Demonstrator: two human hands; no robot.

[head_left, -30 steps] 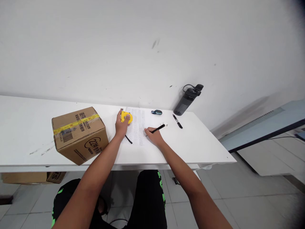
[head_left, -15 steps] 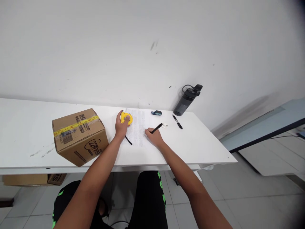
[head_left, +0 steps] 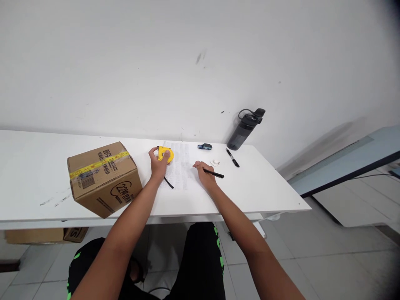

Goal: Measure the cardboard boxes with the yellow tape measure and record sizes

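My left hand is closed around a yellow tape measure, with the thumb across its face. Beneath it lies a printed sheet of paper on the white table. A black strap sticks out beside my left wrist. My right hand pinches a black pen at the right edge of the paper; the pen's rear end points right and its tip is hidden by the fingers.
A taped cardboard box stands left of my left forearm. Behind my right hand are a small white item, a dark car-key-like object, a black-and-silver pen and a dark water bottle near the wall.
My right hand has shifted slightly right and up, and the pen has swung from pointing up-right to pointing right and slightly down. My left hand still grips the tape measure.
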